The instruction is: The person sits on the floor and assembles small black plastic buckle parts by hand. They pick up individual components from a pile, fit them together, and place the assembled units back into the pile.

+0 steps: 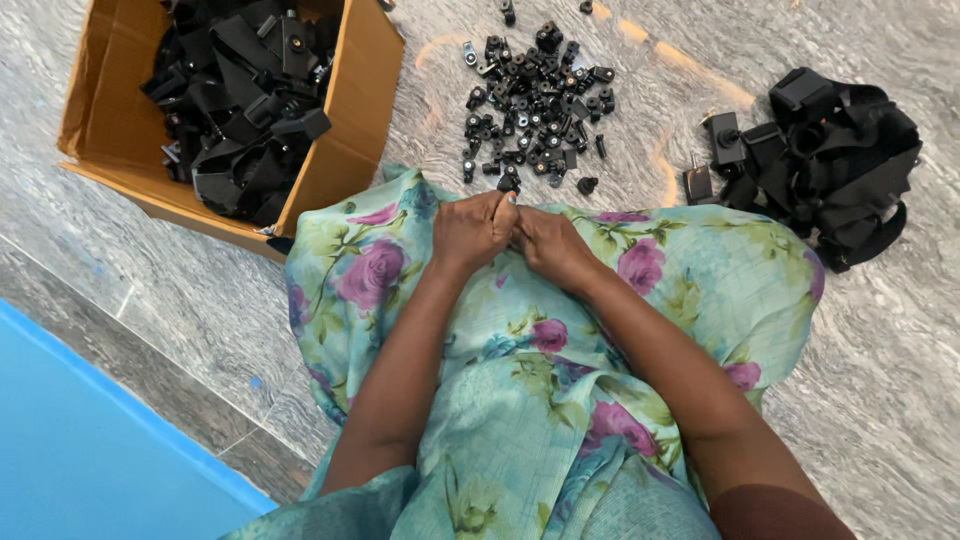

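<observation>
1. Over the lap, on a green floral cloth, the left hand and right hand meet, knuckles touching.
2. Both hands are curled tight against each other; whatever sits between the fingers is hidden, so I cannot tell what they grasp, or whether they grasp anything.
3. Just beyond the hands, on the grey marbled floor, lies a scatter of small black parts; the nearest pieces lie just past the fingertips, at the cloth's edge.
4. To the left of that scatter stands an open cardboard box, filled with larger black pieces and straps.
5. To the right, well apart from the box, lies a heap of black straps with clips, resting on the floor near the cloth.
6. At the lower left, a blue surface borders the floor.
</observation>
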